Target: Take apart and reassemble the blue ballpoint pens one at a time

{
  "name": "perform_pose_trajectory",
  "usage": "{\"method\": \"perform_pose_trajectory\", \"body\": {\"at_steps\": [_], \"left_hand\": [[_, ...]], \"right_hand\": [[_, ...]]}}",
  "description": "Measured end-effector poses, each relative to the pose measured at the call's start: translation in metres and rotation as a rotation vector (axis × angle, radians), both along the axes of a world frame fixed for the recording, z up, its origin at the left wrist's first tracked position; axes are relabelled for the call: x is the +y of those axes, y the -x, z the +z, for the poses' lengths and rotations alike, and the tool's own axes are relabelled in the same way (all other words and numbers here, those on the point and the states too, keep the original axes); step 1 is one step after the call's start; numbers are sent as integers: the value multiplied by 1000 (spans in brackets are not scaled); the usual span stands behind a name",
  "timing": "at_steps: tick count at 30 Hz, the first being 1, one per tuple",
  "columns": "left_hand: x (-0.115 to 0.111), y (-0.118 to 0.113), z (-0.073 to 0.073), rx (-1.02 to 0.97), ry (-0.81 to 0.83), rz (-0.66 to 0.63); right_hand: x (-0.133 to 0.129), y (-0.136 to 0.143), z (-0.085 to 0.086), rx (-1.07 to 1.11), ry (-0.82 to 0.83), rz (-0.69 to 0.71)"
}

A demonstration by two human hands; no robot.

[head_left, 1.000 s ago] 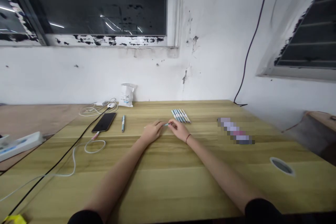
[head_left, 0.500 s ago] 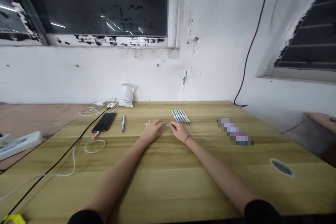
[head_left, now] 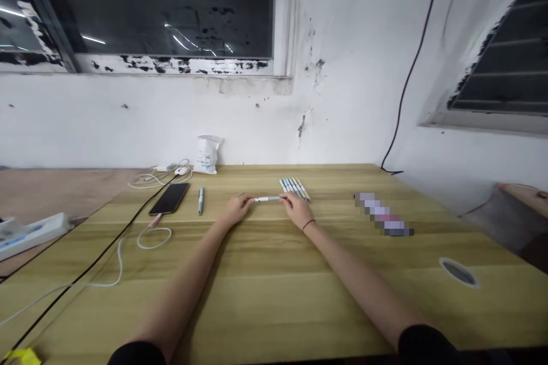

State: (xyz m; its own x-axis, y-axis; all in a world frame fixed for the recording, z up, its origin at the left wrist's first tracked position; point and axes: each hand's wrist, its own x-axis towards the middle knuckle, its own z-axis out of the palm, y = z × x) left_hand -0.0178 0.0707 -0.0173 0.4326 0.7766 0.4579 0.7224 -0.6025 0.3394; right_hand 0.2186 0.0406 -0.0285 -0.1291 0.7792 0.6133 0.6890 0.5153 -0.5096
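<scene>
A white and grey-blue pen [head_left: 268, 199] lies crosswise between my hands, just above or on the table. My left hand [head_left: 236, 209] pinches its left end, and my right hand [head_left: 297, 209], with a dark band at the wrist, pinches its right end. Right behind my right hand is a row of several similar pens [head_left: 294, 187], side by side and slanted, partly hidden by that hand. Another blue and white pen [head_left: 201, 201] lies alone to the left of my left hand.
A dark phone [head_left: 170, 198] with a white cable [head_left: 121, 256] lies at left, near a black cord [head_left: 107, 248]. Behind stands a white packet [head_left: 208, 154]. At right are a blurred-out long object [head_left: 383, 215] and a round hole [head_left: 460, 272] in the wooden table [head_left: 274, 296].
My left hand has moved left to the pen's end, and my right hand has shifted slightly right. The pen's middle, covered before, now shows between them.
</scene>
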Motion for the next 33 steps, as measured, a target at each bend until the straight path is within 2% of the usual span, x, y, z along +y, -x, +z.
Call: {"method": "perform_pose_trajectory", "body": {"at_steps": [6,14,17,20,23,25,28,33], "left_hand": [[1,2,1,-15,-42,-63],[-3,-3,7,-27,-177,-15],[-8,-8,6,-19,-236,61],[-11,-11,1,38,-250,123],[-11,-13,-7,109,-161,119],[-10,-12,-10,135,-95,129],[-10,-11,-11,150,-47,139],[-11,-11,-8,175,-25,136]], "right_hand": [[-1,-4,2,-128,23,1],[4,-5,0,-170,43,-34],[8,-9,4,-139,53,-145],[14,-29,8,-101,91,-338],[20,-60,8,-88,172,-584],[22,-77,6,-107,254,-699],[24,-87,2,-181,353,-739],[23,-76,2,-302,379,-665]]}}
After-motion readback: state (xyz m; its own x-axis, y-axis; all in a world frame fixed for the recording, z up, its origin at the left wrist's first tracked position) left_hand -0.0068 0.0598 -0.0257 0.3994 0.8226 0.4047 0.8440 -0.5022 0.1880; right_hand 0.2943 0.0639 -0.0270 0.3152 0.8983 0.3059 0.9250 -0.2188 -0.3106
